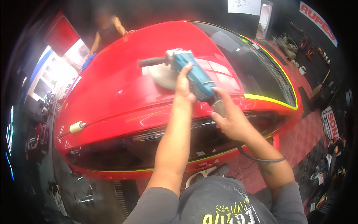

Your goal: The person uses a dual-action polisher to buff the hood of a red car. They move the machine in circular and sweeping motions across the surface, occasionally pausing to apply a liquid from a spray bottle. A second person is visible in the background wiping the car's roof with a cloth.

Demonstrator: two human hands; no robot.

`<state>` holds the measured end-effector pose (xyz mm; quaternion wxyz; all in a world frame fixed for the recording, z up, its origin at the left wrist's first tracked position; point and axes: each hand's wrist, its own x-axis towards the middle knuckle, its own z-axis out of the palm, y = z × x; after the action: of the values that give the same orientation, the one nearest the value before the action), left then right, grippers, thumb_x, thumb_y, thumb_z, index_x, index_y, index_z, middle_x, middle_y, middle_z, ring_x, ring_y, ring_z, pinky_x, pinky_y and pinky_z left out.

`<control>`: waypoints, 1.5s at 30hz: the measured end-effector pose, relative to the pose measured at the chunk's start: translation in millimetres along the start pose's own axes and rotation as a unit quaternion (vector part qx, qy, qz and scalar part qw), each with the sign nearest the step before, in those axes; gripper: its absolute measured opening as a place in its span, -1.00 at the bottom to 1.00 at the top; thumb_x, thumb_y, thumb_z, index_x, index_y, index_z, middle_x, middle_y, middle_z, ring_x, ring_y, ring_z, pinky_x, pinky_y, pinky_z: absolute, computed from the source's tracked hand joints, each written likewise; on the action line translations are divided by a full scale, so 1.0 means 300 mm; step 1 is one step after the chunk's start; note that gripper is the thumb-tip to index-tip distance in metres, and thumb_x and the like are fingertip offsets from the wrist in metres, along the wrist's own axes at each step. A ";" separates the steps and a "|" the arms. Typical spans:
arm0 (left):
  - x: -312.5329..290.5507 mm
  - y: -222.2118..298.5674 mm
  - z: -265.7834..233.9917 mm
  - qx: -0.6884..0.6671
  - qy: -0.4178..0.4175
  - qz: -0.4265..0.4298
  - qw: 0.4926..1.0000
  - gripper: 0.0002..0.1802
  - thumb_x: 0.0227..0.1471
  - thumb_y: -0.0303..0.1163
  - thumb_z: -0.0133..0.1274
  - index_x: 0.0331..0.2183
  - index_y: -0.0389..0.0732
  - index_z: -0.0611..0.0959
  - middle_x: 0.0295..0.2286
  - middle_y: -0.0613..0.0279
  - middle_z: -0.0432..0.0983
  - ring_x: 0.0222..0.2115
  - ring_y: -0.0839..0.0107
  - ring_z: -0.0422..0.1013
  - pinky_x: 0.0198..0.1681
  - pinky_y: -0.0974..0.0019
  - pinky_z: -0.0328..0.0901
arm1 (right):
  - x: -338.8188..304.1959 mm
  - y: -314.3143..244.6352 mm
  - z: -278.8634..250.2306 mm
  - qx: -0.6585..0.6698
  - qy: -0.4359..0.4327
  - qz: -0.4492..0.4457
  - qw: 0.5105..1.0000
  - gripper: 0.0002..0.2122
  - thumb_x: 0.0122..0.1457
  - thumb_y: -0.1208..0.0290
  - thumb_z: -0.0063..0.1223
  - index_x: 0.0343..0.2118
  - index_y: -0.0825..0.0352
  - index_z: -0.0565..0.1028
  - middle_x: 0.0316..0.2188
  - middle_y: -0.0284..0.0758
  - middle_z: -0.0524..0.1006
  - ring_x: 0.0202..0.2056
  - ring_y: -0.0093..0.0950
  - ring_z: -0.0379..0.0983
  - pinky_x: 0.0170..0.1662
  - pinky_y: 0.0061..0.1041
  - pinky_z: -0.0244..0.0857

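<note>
A teal rotary polisher (197, 76) is held over the red car roof (123, 82). Its pale round pad (160, 76) rests on or just above the paint, blurred. My left hand (184, 85) wraps around the polisher's body near its head, thumb along the top. The rear grip is in my right hand (231, 114), fingers curled around it. Nobody holds the dark side handle (151, 61), which sticks out to the left. From the rear grip a black cord (261, 159) runs down past my right forearm.
A cream bottle (77, 127) lies on the roof's near left edge. Yellow-green tape (268, 100) borders the glass (257, 63) at right. Another person (108, 31) stands across the car, a hand near the roof. Tools and hoses (291, 48) line the right wall.
</note>
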<state>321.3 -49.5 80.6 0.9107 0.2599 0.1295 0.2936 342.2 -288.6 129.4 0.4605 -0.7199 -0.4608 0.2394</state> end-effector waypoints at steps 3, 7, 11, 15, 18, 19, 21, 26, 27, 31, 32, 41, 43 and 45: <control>-0.048 0.060 -0.081 0.025 0.009 0.038 0.999 -0.35 0.13 -0.05 0.37 0.14 -0.08 0.54 -0.14 0.21 0.59 -0.12 0.19 0.57 0.01 -0.05 0.52 | 0.006 -0.007 0.063 -0.057 0.010 -0.058 0.997 -0.32 0.30 0.54 0.15 0.45 0.19 0.14 -0.12 0.14 0.64 -0.02 0.21 0.61 0.02 0.07 0.49; -0.114 0.161 -0.190 0.004 -0.022 0.072 0.997 -0.32 0.24 0.04 0.24 0.20 -0.20 0.51 -0.07 -0.05 0.67 -0.11 0.00 0.65 0.02 -0.13 0.59 | 0.033 -0.005 0.181 -0.063 -0.007 -0.099 0.993 -0.34 0.32 0.52 0.14 0.43 0.22 0.14 -0.12 0.11 0.62 -0.07 0.19 0.61 -0.01 0.12 0.49; -0.195 0.252 -0.260 0.020 -0.026 0.087 0.996 -0.21 0.23 0.20 0.20 0.16 -0.29 0.54 -0.09 -0.15 0.66 -0.13 -0.14 0.63 -0.01 -0.20 0.57 | 0.053 -0.036 0.271 -0.064 -0.034 -0.107 0.992 -0.32 0.34 0.48 0.12 0.48 0.11 0.13 -0.13 0.09 0.61 -0.13 0.15 0.64 -0.06 0.12 0.51; -0.301 0.309 -0.306 0.001 -0.046 0.097 0.994 -0.15 0.22 0.29 0.15 0.13 -0.34 0.56 -0.10 -0.18 0.61 -0.08 -0.10 0.57 0.00 -0.19 0.55 | 0.055 -0.132 0.308 -0.127 -0.104 -0.089 0.982 -0.33 0.38 0.44 0.07 0.52 0.12 0.13 -0.08 0.13 0.59 -0.14 0.16 0.63 -0.06 0.08 0.52; -0.325 0.309 -0.301 0.011 -0.056 0.109 0.992 -0.18 0.23 0.28 0.13 0.13 -0.30 0.55 -0.10 -0.13 0.59 -0.06 -0.07 0.55 0.02 -0.17 0.52 | 0.038 -0.160 0.276 -0.128 -0.114 -0.102 0.980 -0.37 0.41 0.42 0.01 0.52 0.09 0.17 -0.10 0.14 0.58 -0.20 0.16 0.63 -0.10 0.10 0.51; -0.333 0.292 -0.281 0.018 -0.058 0.103 0.993 -0.19 0.23 0.28 0.13 0.13 -0.29 0.55 -0.10 -0.12 0.60 -0.06 -0.07 0.55 0.01 -0.17 0.52 | 0.027 -0.155 0.255 -0.135 -0.114 -0.104 0.979 -0.38 0.41 0.43 0.01 0.52 0.09 0.18 -0.11 0.14 0.58 -0.21 0.16 0.63 -0.11 0.11 0.51; -0.321 0.221 -0.263 0.012 -0.036 0.107 0.994 -0.19 0.24 0.26 0.13 0.15 -0.28 0.54 -0.10 -0.12 0.62 -0.09 -0.09 0.58 -0.02 -0.21 0.53 | -0.010 -0.125 0.198 -0.152 -0.113 -0.090 0.978 -0.31 0.29 0.52 0.05 0.50 0.12 0.20 -0.10 0.15 0.58 -0.19 0.14 0.66 -0.11 0.06 0.55; -0.260 -0.050 -0.099 -0.026 -0.015 0.063 0.998 -0.28 0.22 0.14 0.22 0.20 -0.14 0.52 -0.07 -0.01 0.64 -0.05 -0.01 0.61 0.05 -0.20 0.53 | -0.148 0.008 0.008 -0.110 -0.030 -0.107 0.988 -0.32 0.32 0.56 0.14 0.48 0.17 0.18 -0.12 0.09 0.61 -0.13 0.09 0.66 -0.05 0.03 0.53; -0.265 -0.113 -0.037 -0.030 0.000 0.049 0.998 -0.32 0.21 0.10 0.26 0.18 -0.11 0.53 -0.08 0.04 0.64 -0.06 0.06 0.61 0.06 -0.16 0.53 | -0.188 0.015 -0.044 -0.097 -0.019 -0.110 0.989 -0.29 0.30 0.60 0.17 0.48 0.18 0.17 -0.13 0.07 0.62 -0.12 0.06 0.66 -0.04 0.00 0.53; -0.283 -0.335 0.110 -0.058 -0.053 -0.068 0.995 -0.45 0.23 -0.03 0.30 0.12 -0.06 0.54 -0.09 0.24 0.58 -0.04 0.25 0.56 0.10 0.00 0.49 | -0.357 0.027 -0.204 -0.127 0.005 0.007 0.992 -0.26 0.31 0.66 0.16 0.50 0.17 0.13 -0.28 -0.08 0.61 -0.26 -0.15 0.66 -0.15 -0.21 0.49; -0.285 -0.383 0.142 -0.067 -0.062 -0.089 0.992 -0.45 0.23 -0.05 0.31 0.12 -0.07 0.54 -0.11 0.24 0.57 -0.06 0.26 0.56 0.09 0.01 0.49 | -0.398 0.033 -0.236 -0.126 0.011 0.027 0.992 -0.25 0.31 0.67 0.16 0.50 0.16 0.13 -0.34 -0.14 0.57 -0.33 -0.26 0.60 -0.22 -0.29 0.43; -0.405 -0.417 0.176 -0.091 -0.028 -0.080 0.992 -0.48 0.19 -0.09 0.31 0.06 -0.11 0.55 -0.19 0.22 0.62 -0.16 0.28 0.61 0.01 0.04 0.56 | -0.493 -0.025 -0.235 -0.125 -0.005 0.026 0.992 -0.26 0.29 0.70 0.16 0.49 0.25 0.13 -0.41 -0.20 0.47 -0.41 -0.34 0.47 -0.24 -0.33 0.38; -0.439 -0.337 0.121 -0.067 -0.011 -0.049 0.996 -0.39 0.20 -0.01 0.26 0.10 -0.20 0.53 -0.13 0.01 0.64 -0.10 0.07 0.63 0.05 -0.09 0.55 | -0.463 -0.056 -0.189 -0.097 -0.035 0.008 0.995 -0.27 0.29 0.70 0.16 0.49 0.24 0.12 -0.23 -0.05 0.55 -0.25 -0.17 0.61 -0.09 -0.20 0.50; -0.465 -0.246 0.060 -0.042 -0.016 -0.029 0.999 -0.28 0.22 0.09 0.20 0.17 -0.25 0.49 -0.08 -0.10 0.65 -0.04 -0.04 0.63 0.06 -0.23 0.55 | -0.418 -0.033 -0.125 -0.105 -0.031 -0.098 0.989 -0.28 0.31 0.64 0.15 0.48 0.21 0.11 -0.07 0.12 0.58 -0.10 0.12 0.63 -0.06 0.00 0.52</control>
<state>251.9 -191.7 66.7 0.9309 0.2226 0.1096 0.2681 308.9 -414.6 145.4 0.3892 -0.7079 -0.5654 0.1662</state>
